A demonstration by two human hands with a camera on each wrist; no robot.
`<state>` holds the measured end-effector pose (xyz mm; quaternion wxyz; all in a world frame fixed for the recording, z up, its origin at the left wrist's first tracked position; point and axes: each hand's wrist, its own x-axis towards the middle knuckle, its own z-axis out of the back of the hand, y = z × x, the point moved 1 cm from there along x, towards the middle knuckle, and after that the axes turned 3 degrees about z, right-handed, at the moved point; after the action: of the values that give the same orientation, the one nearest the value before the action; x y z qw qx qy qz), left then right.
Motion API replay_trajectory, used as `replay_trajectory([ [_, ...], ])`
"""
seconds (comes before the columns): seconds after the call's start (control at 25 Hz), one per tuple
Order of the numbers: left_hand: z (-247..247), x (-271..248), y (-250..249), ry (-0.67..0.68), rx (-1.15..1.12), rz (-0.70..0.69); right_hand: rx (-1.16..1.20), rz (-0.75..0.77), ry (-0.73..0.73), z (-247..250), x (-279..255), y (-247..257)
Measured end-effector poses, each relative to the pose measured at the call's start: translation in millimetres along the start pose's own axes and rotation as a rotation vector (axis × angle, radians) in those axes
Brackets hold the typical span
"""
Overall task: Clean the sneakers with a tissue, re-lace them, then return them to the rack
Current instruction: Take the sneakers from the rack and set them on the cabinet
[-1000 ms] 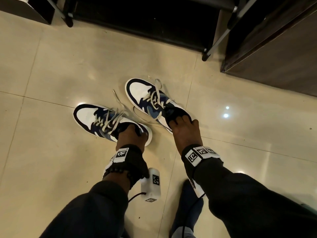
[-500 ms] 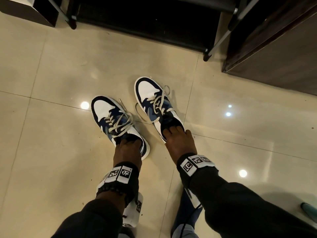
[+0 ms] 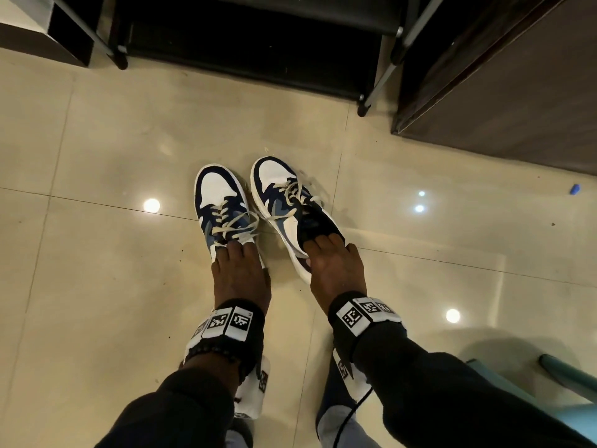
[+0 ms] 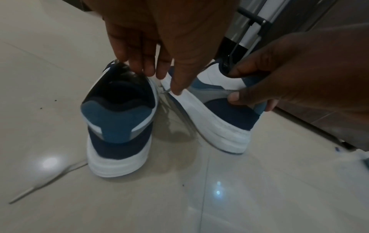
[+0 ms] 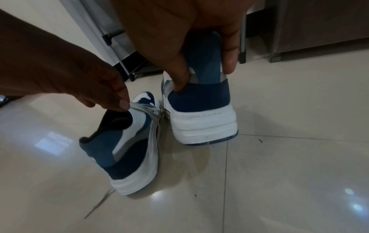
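Left sneaker (image 3: 223, 208) is gripped at its collar by the left hand (image 3: 240, 276), right sneaker (image 3: 287, 205) at its heel by the right hand (image 3: 336, 270); both are beside each other on the floor (image 3: 97, 253).

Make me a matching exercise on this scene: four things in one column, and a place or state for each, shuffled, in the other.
Things
1. left sneaker
2. right sneaker
3. shoe rack
4. small blue object

Places or states
A. stands beyond the toes of both sneakers
B. lies alone on the floor tiles at far right
C. held at the heel by the right hand
D. held at the collar by the left hand

Pairs: 1-D, 2-C, 3-A, 4-B
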<state>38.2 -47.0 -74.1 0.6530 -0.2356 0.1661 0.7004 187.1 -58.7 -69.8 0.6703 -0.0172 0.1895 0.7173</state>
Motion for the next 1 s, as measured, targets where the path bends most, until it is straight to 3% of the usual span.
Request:
replay_trajectory([
  [0.2, 54, -16, -46, 0.075, -0.279, -0.160, 0.108, -0.139, -0.096, 72, -38, -6],
  [0.4, 126, -44, -111, 0.059, -0.286, -0.393, 0.116, -0.371, -0.261, 184, -93, -22],
  [0.6, 215, -87, -214, -0.022, -0.316, -0.633, 0.137, -0.574, -0.432, 298, -144, -60],
  [0.8, 286, -62, -311, -0.250, -0.240, -0.692, 0.073, -0.437, -0.583, 364, -171, -118],
  [0.92, 304, -41, -342, -0.248, -0.259, -0.632, 0.090, -0.416, -0.709, 389, -191, -154],
  [1.0, 303, -25, -354, -0.238, -0.134, -0.680, 0.064, -0.471, -0.768, 408, -182, -181],
])
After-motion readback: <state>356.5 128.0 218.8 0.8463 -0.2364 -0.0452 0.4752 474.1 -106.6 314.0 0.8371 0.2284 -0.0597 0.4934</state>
